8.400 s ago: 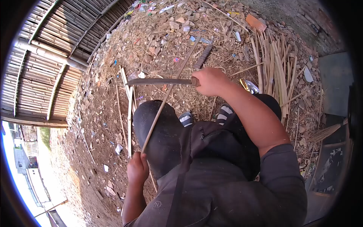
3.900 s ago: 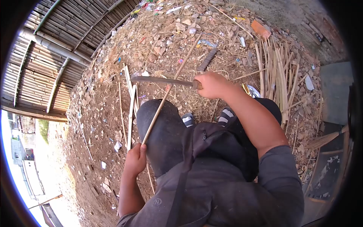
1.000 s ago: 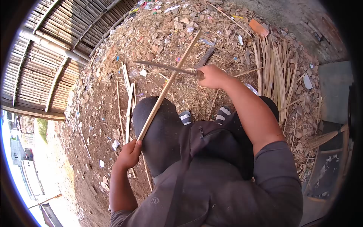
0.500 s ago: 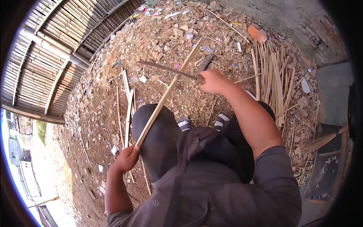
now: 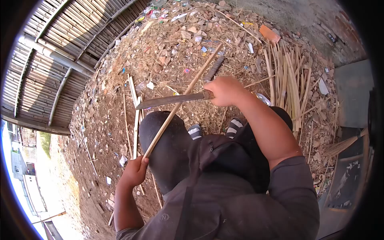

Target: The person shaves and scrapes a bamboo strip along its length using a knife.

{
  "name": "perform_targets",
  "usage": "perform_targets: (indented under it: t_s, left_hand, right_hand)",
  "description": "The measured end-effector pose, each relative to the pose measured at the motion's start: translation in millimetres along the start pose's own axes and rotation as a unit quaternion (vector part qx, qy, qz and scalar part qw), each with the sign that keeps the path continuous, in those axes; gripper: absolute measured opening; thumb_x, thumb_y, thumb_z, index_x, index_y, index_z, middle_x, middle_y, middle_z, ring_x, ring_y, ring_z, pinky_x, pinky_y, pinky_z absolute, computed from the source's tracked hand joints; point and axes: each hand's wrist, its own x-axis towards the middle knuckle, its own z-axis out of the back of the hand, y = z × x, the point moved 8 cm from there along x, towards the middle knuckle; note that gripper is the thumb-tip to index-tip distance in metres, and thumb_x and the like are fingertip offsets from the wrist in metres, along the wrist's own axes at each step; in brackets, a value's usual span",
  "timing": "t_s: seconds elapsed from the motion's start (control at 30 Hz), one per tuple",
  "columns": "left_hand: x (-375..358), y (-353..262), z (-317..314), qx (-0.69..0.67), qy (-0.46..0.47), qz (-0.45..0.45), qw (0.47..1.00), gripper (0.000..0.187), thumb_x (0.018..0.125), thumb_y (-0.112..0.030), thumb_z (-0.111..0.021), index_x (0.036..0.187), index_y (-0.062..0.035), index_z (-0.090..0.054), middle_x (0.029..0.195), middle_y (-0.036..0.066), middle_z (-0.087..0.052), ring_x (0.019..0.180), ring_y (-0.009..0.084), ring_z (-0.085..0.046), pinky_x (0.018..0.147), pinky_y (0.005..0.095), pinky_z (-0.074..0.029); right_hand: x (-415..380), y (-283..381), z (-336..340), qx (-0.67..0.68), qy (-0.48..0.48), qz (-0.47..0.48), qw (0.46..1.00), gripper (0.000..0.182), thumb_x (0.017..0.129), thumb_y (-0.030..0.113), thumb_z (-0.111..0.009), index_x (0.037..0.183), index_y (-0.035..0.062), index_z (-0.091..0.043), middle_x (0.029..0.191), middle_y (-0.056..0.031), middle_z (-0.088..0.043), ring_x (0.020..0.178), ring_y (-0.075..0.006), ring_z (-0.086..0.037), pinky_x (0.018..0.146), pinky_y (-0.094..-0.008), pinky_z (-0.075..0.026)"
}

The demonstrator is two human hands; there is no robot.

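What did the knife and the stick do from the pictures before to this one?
The knife in the right hand went out along the bamboo strip away from the body, then came back toward the knee, where its blade now crosses the strip. The left hand slid a little lower with the strip's near end. Both hands kept their grip, and the bundle of split bamboo stayed on the ground.

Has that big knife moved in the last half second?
Yes. The knife swung down toward the knee, and its tip now points lower.
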Motion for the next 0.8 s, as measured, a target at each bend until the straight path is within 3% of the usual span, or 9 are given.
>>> perform_targets:
  t_s: [0.1, 0.13, 0.27, 0.4, 0.5, 0.63, 0.67, 0.77, 0.8]
  left_hand:
    - [-3.1, -7.1, -1.6, 0.016, -0.027, 0.006, 1.000, 0.049, 0.108, -0.040, -0.045, 0.091, 0.0039, -0.059, 0.073, 0.025, -0.062, 0.071, 0.0416, -0.062, 0.069, 0.0474, -0.048]
    - [-2.8, -9.4, 2.3, 0.020, -0.035, 0.001, 0.999, 0.049, 0.107, -0.040, -0.046, 0.090, 0.0039, -0.059, 0.073, 0.025, -0.062, 0.071, 0.0421, -0.062, 0.069, 0.0476, -0.048]
    - [-7.6, -10.5, 6.5, 0.007, -0.030, 0.000, 1.000, 0.047, 0.107, -0.038, -0.047, 0.090, 0.0035, -0.059, 0.073, 0.026, -0.062, 0.072, 0.0444, -0.062, 0.068, 0.0486, -0.048]
    - [-5.2, -9.6, 1.3, 0.042, -0.041, -0.027, 0.998, 0.046, 0.107, -0.038, -0.047, 0.091, 0.0030, -0.060, 0.073, 0.026, -0.062, 0.072, 0.0463, -0.061, 0.067, 0.0499, -0.047]
    - [-2.3, -9.2, 0.2, 0.017, -0.045, -0.001, 0.999, 0.045, 0.107, -0.038, -0.047, 0.092, 0.0020, -0.061, 0.074, 0.026, -0.062, 0.075, 0.0476, -0.062, 0.068, 0.0508, -0.048]
    - [-6.8, -8.8, 8.7, 0.028, -0.036, 0.013, 0.999, 0.045, 0.107, -0.038, -0.047, 0.093, 0.0022, -0.060, 0.075, 0.026, -0.063, 0.076, 0.0477, -0.063, 0.069, 0.0513, -0.049]
    - [-7.6, -11.8, 9.1, 0.034, -0.036, 0.006, 0.999, 0.045, 0.107, -0.038, -0.047, 0.093, 0.0022, -0.060, 0.075, 0.027, -0.063, 0.076, 0.0480, -0.063, 0.069, 0.0517, -0.049]
    - [1.8, -17.0, 5.6, 0.046, -0.059, -0.023, 0.997, 0.045, 0.106, -0.039, -0.047, 0.093, 0.0021, -0.060, 0.075, 0.027, -0.064, 0.076, 0.0492, -0.063, 0.069, 0.0532, -0.048]
    - [-3.0, -16.2, 0.4, 0.048, -0.067, -0.030, 0.996, 0.045, 0.106, -0.039, -0.047, 0.093, 0.0020, -0.060, 0.075, 0.027, -0.064, 0.076, 0.0496, -0.063, 0.069, 0.0538, -0.048]
  right_hand:
    - [19.1, -85.5, -27.9, 0.216, -0.061, -0.104, 0.969, 0.040, 0.074, 0.024, -0.071, 0.106, 0.0005, -0.067, 0.086, -0.0171, -0.071, 0.083, -0.0343, -0.070, 0.078, -0.0441, -0.055]
    - [19.7, -114.8, -25.3, 0.179, -0.141, -0.177, 0.958, 0.041, 0.074, 0.023, -0.071, 0.107, -0.0013, -0.067, 0.093, -0.0174, -0.072, 0.088, -0.0340, -0.070, 0.079, -0.0432, -0.054]
    - [11.4, -77.0, -9.8, 0.191, -0.019, -0.166, 0.967, 0.042, 0.073, 0.025, -0.073, 0.108, 0.0031, -0.068, 0.099, -0.0188, -0.071, 0.092, -0.0339, -0.069, 0.082, -0.0442, -0.054]
    - [6.8, -8.9, -10.6, 0.064, 0.024, -0.014, 0.998, 0.030, 0.076, 0.016, -0.066, 0.104, 0.0061, -0.070, 0.092, -0.0204, -0.072, 0.089, -0.0376, -0.071, 0.078, -0.0470, -0.055]
    - [20.5, -79.3, -22.3, 0.238, -0.050, -0.166, 0.956, 0.031, 0.076, 0.015, -0.065, 0.105, 0.0072, -0.070, 0.093, -0.0197, -0.072, 0.089, -0.0369, -0.071, 0.079, -0.0461, -0.055]
    - [8.7, -60.0, -6.1, 0.161, -0.044, -0.145, 0.975, 0.033, 0.077, 0.018, -0.069, 0.107, 0.0041, -0.070, 0.095, -0.0221, -0.071, 0.089, -0.0357, -0.069, 0.079, -0.0441, -0.054]
    - [8.9, -43.5, -8.9, 0.115, -0.071, -0.090, 0.987, 0.031, 0.076, 0.019, -0.069, 0.103, 0.0035, -0.070, 0.093, -0.0217, -0.071, 0.089, -0.0358, -0.070, 0.078, -0.0449, -0.054]
    - [5.3, -14.1, -8.7, 0.108, 0.020, -0.055, 0.992, 0.029, 0.074, 0.020, -0.068, 0.098, 0.0033, -0.069, 0.091, -0.0218, -0.071, 0.090, -0.0370, -0.070, 0.078, -0.0462, -0.054]
    - [12.9, -29.4, -22.7, 0.177, 0.049, -0.076, 0.980, 0.026, 0.073, 0.020, -0.067, 0.094, 0.0044, -0.068, 0.089, -0.0210, -0.070, 0.089, -0.0385, -0.069, 0.076, -0.0480, -0.054]
